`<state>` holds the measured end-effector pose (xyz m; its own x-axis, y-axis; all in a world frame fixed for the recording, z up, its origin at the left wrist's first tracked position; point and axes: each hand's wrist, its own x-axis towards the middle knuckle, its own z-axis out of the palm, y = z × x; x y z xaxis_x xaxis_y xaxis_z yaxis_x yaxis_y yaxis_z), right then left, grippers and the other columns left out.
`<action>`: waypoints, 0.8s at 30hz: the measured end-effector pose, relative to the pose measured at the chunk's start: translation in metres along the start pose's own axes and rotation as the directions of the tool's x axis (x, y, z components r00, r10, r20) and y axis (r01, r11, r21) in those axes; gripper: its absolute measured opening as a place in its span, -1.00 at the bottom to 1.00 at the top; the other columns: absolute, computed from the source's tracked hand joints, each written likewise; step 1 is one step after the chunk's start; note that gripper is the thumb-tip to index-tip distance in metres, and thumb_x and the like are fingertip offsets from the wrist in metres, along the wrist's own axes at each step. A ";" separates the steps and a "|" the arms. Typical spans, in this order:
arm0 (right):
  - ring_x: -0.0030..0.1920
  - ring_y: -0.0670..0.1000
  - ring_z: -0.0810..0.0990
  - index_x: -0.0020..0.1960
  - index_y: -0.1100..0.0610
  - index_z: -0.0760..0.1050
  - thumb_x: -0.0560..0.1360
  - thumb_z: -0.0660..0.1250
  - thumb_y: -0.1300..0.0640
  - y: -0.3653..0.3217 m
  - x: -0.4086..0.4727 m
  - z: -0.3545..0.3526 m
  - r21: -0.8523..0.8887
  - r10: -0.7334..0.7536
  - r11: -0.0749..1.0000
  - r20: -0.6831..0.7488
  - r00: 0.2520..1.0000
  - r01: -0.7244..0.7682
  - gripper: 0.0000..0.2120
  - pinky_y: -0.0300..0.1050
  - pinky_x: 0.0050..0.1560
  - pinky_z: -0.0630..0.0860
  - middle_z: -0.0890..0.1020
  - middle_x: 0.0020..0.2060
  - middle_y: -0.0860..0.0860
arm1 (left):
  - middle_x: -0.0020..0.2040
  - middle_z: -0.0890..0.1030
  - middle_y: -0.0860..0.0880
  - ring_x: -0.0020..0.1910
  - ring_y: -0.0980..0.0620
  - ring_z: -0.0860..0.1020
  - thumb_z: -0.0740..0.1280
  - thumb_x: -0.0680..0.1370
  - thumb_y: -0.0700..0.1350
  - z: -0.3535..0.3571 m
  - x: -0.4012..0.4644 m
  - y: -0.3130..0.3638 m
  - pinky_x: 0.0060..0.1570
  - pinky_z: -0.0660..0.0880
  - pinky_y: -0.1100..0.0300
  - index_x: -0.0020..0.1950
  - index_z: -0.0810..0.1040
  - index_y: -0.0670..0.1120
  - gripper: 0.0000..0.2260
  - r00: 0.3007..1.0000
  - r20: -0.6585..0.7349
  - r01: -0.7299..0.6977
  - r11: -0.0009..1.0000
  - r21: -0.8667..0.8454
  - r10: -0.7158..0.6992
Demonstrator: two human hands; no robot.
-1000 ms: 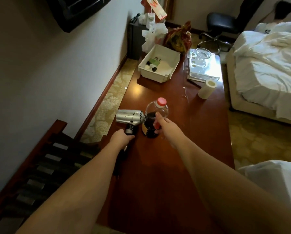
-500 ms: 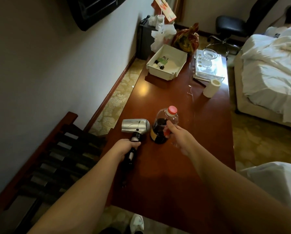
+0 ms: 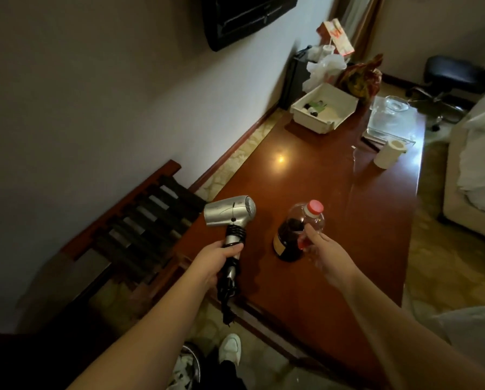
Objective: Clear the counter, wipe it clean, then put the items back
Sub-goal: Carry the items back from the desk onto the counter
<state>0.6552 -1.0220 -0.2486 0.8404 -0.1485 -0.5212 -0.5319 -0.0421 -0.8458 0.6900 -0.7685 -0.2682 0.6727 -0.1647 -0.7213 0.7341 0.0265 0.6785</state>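
Observation:
My left hand (image 3: 218, 258) grips the black handle of a silver hair dryer (image 3: 229, 212), held up over the near left edge of the brown wooden counter (image 3: 314, 170), its black cord dangling below. My right hand (image 3: 324, 249) holds a clear plastic bottle (image 3: 297, 235) with a red cap and dark liquid, standing on the counter. Farther back lie a white tray (image 3: 324, 108) with small items, a toilet paper roll (image 3: 389, 153) and a clear glass tray (image 3: 390, 119) with a glass bowl.
A slatted wooden luggage rack (image 3: 140, 220) stands left of the counter against the wall. A bed (image 3: 483, 153) is on the right, a black stool (image 3: 449, 71) at the back. White plastic bags and a dark patterned bag (image 3: 362, 77) crowd the far end. My shoe (image 3: 230, 347) shows below.
My left hand has lifted the hair dryer off the counter toward me. The right hand stays on the bottle. The view has shifted back and left.

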 end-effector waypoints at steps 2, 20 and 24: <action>-0.11 0.03 0.45 0.01 0.13 0.56 0.50 0.22 -0.26 0.006 -0.017 0.003 -0.025 -0.016 1.000 0.021 1.000 0.017 -0.54 -0.05 0.01 0.37 0.54 -0.12 0.05 | -0.03 0.64 -0.12 -0.14 -0.08 0.59 0.45 0.49 -0.14 -0.003 -0.026 -0.013 -0.19 0.51 0.07 0.09 0.56 -0.04 -0.80 0.999 -0.039 -0.021 0.999 -0.027 0.020; -0.14 0.08 0.44 -0.29 -0.02 0.56 0.52 0.24 -0.17 0.004 -0.167 0.119 -0.129 -0.150 0.966 0.430 0.890 0.225 -0.67 0.02 -0.01 0.36 0.60 -0.21 0.00 | -0.01 0.69 -0.11 -0.10 -0.08 0.66 0.46 0.47 -0.13 -0.090 -0.256 -0.119 -0.23 0.56 0.09 0.29 0.54 -0.08 -0.60 0.892 -0.411 -0.323 0.903 -0.285 0.189; -0.02 0.13 0.51 -0.32 -0.02 0.57 0.53 0.24 -0.14 -0.016 -0.205 0.167 -0.100 -0.192 0.954 0.522 0.831 0.284 -0.67 0.07 0.09 0.41 0.63 -0.16 0.06 | -0.16 0.70 -0.05 -0.20 -0.02 0.64 0.44 0.49 -0.12 -0.120 -0.315 -0.133 -0.27 0.52 0.15 0.20 0.58 -0.06 -0.71 0.834 -0.507 -0.401 0.872 -0.282 0.220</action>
<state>0.5085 -0.8257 -0.1470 0.8547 0.4006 -0.3302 -0.2794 -0.1813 -0.9429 0.3912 -0.6023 -0.1479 0.7692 0.3681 -0.5224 0.3960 0.3669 0.8417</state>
